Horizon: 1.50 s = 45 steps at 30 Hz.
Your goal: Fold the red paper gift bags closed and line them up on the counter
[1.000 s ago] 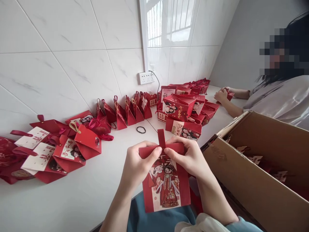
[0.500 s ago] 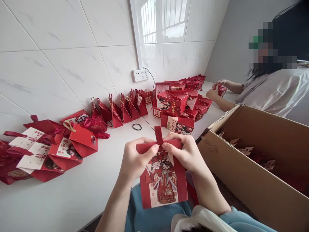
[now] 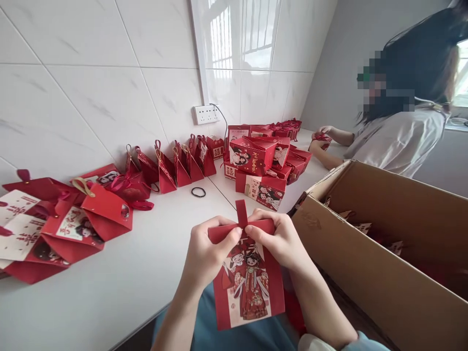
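Note:
Between my two hands, above my lap, is a red gift box (image 3: 252, 287) with a printed couple in traditional dress on its front. My left hand (image 3: 215, 248) pinches its top left edge, thumb in front and fingers behind. On the top right edge, my right hand (image 3: 276, 239) grips in the same way. Both thumbs press close together at the base of a red ribbon loop (image 3: 242, 213) that stands up from the middle of the top edge. The fingers behind the box are mostly hidden.
Red gift boxes (image 3: 93, 219) cluster at the left, with upright triangular ones (image 3: 166, 170) along the wall. More boxes (image 3: 252, 156) are piled ahead. A black hair tie (image 3: 198, 192) lies on the white table (image 3: 146, 263). At right stands an open cardboard box (image 3: 365, 273); beyond it sits a person (image 3: 398, 131).
The view has shifted slightly, so the table and boxes appear further left. My hands keep their hold at the ribbon's base, and the gift box sits slightly lower in view.

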{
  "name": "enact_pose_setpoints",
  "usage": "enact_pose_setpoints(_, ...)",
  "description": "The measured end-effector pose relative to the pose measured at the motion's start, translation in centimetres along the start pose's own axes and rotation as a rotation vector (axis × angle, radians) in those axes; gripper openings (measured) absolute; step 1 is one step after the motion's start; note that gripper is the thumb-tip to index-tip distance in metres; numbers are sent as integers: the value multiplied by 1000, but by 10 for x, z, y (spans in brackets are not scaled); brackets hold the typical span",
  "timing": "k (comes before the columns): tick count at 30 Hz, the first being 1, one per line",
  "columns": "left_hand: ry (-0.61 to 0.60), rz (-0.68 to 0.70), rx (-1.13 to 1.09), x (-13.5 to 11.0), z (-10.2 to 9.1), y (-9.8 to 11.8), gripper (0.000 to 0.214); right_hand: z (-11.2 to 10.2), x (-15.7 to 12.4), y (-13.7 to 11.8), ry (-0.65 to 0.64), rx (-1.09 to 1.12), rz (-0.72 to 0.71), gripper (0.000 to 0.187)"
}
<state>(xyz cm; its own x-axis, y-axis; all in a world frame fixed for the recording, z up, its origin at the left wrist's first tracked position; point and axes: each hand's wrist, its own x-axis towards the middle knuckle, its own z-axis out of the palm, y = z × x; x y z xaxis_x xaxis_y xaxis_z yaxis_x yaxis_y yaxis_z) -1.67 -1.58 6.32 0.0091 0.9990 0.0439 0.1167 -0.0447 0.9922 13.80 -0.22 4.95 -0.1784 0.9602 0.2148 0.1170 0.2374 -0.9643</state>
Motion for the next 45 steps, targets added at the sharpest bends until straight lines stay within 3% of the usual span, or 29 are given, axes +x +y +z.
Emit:
enact_pose_setpoints(9,-90,-10,15,-2,-5,1,22,5,-2,2,2,39,4,22)
enact_pose_setpoints(14,-10,23,79,1,-9,-6,24,6,0,5,2,8,-22,25)
enact_pose_setpoints(20,-34,77,172,4,-13,-8,20,-4,11,2,-150,43,-56,29)
enact_pose_setpoints(27,-127,62,109,6,-11,-15,16,10,20,2,138,21,-135,17)
enact_pose_setpoints(36,-126,19,8,13,-13,-26,19,20,30,8,232,71,-77,17)
enact_pose_setpoints(41,-137,-106,-208,-5,-18,-38,40,15,37,5,326,91,-8,23)
enact_pose_setpoints(45,-174,-180,-162,-30,-24,-53,56,9,40,2,354,110,1,21)
